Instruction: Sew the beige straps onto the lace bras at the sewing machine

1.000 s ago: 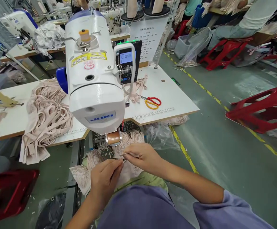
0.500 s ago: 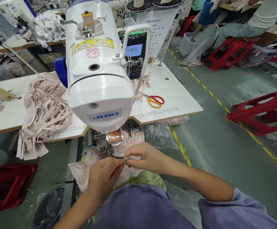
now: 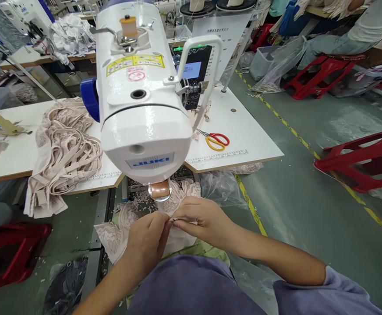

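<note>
Close to my lap, my left hand (image 3: 146, 236) and my right hand (image 3: 207, 221) meet, fingertips pinched together. Between them they hold a narrow, pale pink bra strap (image 3: 178, 219); most of it is hidden by the fingers. Pale pink lace bras (image 3: 110, 238) lie bunched under and around my hands, some on the green cloth (image 3: 207, 250) over my lap. Just beyond my fingers is the head of a white JUKI sewing machine (image 3: 145, 135). Its lower front end, with a brown-and-metal part (image 3: 160, 190), hangs above the lace.
A pile of pale pink bras (image 3: 66, 153) hangs over the left table edge. Red-and-yellow scissors (image 3: 216, 141) lie on the right tabletop (image 3: 243, 131). Red stools (image 3: 365, 159) stand on both sides. A seated person (image 3: 371, 26) is at the far right.
My fingers have drawn closer around the strap, and less of it shows by the right hand. The view has shifted slightly, so the machine appears further right.
</note>
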Demonstrator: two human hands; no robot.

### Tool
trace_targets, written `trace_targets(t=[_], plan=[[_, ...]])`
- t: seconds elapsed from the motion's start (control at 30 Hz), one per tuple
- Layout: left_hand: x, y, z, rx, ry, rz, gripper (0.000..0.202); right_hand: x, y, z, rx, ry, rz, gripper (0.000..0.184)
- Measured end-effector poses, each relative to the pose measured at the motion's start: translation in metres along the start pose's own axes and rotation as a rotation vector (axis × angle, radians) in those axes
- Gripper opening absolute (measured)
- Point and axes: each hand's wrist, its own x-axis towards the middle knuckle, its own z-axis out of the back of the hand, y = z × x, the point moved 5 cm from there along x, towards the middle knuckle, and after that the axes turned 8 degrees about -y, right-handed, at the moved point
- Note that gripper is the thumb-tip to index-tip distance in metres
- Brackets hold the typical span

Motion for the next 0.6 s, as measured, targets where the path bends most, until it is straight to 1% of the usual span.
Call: trace_targets(t=[0.07,0.13,0.17,0.23,0.27,0.3,0.37,0.43,0.47,0.5,0.6], plan=[[0.003,0.002,0.000,-0.052,0.004,0.044,0.029,0.005,0.004,0.002,-0.016,-0.038,0.041,0.013],[0.007,0.009,-0.001,-0.125,0.020,0.135,0.028,0.018,0.004,0.004,0.000,-0.026,0.035,0.011],[0.008,0.014,0.000,-0.140,0.008,0.191,0.026,0.026,0.003,0.005,0.010,-0.008,0.017,0.010],[0.010,0.027,0.003,-0.071,-0.060,0.276,0.021,0.047,-0.001,0.007,-0.004,0.024,-0.030,0.008],[0.011,0.032,0.004,0.009,-0.097,0.265,0.019,0.057,-0.003,0.007,-0.034,0.040,-0.046,0.008],[0.011,0.035,0.006,0.106,-0.130,0.206,0.016,0.066,-0.004,0.008,-0.075,0.055,-0.054,0.011],[0.010,0.037,0.005,0.281,-0.172,-0.016,0.015,0.078,-0.006,0.008,-0.147,0.094,-0.053,0.019],[0.006,0.039,0.002,0.361,-0.206,-0.235,0.028,0.083,-0.005,0.007,-0.178,0.130,-0.036,0.027],[0.005,0.041,0.002,0.373,-0.225,-0.296,0.035,0.084,-0.004,0.006,-0.189,0.136,-0.029,0.029],[0.003,0.044,0.001,0.376,-0.232,-0.328,0.040,0.084,-0.004,0.006,-0.201,0.140,-0.021,0.031],[0.003,0.051,-0.001,0.377,-0.206,-0.374,0.046,0.084,0.000,0.006,-0.249,0.153,-0.007,0.036]])
